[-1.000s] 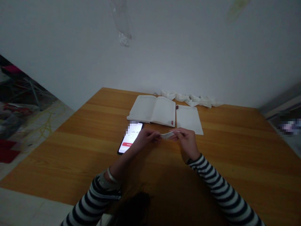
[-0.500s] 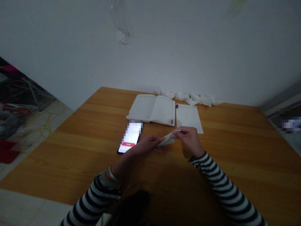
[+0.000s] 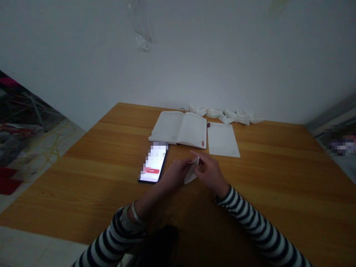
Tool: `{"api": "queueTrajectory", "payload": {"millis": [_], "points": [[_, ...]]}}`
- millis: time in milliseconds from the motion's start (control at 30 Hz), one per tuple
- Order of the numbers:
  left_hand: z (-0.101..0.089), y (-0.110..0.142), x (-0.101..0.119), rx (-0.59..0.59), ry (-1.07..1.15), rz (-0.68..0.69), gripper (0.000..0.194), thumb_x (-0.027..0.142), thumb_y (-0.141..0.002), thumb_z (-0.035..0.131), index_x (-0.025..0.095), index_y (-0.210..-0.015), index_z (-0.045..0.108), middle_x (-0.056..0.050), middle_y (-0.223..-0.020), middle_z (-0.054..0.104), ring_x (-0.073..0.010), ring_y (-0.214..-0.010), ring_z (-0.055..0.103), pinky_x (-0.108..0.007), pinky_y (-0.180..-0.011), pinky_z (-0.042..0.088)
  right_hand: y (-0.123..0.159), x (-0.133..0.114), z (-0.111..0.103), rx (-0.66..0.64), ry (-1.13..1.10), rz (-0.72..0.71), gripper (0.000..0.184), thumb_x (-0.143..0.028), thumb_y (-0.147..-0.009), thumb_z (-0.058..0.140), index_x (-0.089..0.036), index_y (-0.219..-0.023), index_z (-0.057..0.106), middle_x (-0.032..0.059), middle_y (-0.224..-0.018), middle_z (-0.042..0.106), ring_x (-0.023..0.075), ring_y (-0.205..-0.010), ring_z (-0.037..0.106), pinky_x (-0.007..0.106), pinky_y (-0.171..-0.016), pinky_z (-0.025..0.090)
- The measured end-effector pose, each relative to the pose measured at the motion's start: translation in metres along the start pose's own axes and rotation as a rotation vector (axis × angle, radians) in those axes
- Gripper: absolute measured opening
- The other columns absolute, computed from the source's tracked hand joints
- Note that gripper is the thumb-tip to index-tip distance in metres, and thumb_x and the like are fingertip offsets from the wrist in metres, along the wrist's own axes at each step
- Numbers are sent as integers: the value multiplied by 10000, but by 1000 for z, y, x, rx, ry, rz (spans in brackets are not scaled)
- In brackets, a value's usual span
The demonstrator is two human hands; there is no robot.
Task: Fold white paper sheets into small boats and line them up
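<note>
Left hand (image 3: 175, 175) and right hand (image 3: 210, 172), both closed to a pinch, grip folded paper (image 3: 191, 172) mid-tabletop (image 3: 278, 178); phone (image 3: 153, 163) just beside left hand.

- I cannot fully see the folded white piece (image 3: 191, 175): the left hand (image 3: 175, 174) and right hand (image 3: 210, 172) cover part of it, and I cannot tell paper from tissue.
- The phone (image 3: 153, 163) is pixelated across the upper screen; its text is unreadable.
- The crumpled white pile (image 3: 225, 116) is too small for me to identify its material.
- The clear plastic object (image 3: 141, 26) is blurred and cut off by the top edge.
- The object at the right edge (image 3: 340, 142) is pixelated beyond identification.
- The left sleeve (image 3: 116, 237) and right sleeve (image 3: 258, 230) run off the bottom edge.
</note>
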State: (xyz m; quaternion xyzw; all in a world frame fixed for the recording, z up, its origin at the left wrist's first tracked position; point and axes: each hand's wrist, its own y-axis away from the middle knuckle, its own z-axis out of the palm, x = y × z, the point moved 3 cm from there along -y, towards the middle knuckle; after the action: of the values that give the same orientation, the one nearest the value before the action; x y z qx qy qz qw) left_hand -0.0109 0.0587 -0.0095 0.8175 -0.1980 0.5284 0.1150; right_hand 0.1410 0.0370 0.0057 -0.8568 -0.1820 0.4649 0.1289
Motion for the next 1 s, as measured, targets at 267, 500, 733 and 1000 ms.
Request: {"api": "queueTrajectory", "payload": {"millis": [267, 500, 733, 1000], "points": [[-10, -5, -3, -51, 1061, -274, 487, 187, -780, 637, 179, -1266, 614, -106, -1237, 676, -214, -1011, 669, -354, -893, 516, -1, 0, 4, -249, 362, -382, 556, -77, -926, 404, -198, -1467, 428, 77, -1470, 511, 254, -1460, 291, 587, -1187, 205], [-5, -4, -2, 50, 1137, -315, 272, 224, -845, 696, 111, -1093, 685, -105, -1045, 725, -139, -878, 678, -220, -797, 535, -2, 2, 9, -319, 224, -381, 583, -330, -972, 496, -174, -1512, 341, 111, -1559, 367, 244, -1496, 182, 541, -1211, 185], [14, 0, 0, 77, 1028, -244, 397, 427, -775, 760, 113, -1009, 694, -78, -919, 726, -169, -824, 670, -281, -816, 530, 0, 22, 4, 176, -496, 305, 556, -393, -860, 660, -195, -1369, 559, 132, -1305, 648, 280, -1141, 651, 447, -940, 549], [10, 4, -11, 173, 590, -308, 545, 641, -857, 540, 119, -744, 644, -37, -667, 643, -164, -641, 600, -270, -619, 495, 0, 15, 8, -9, -772, 542, 326, -340, -633, 837, -142, -877, 751, 71, -861, 778, 208, -725, 712, 349, -726, 577]]}}
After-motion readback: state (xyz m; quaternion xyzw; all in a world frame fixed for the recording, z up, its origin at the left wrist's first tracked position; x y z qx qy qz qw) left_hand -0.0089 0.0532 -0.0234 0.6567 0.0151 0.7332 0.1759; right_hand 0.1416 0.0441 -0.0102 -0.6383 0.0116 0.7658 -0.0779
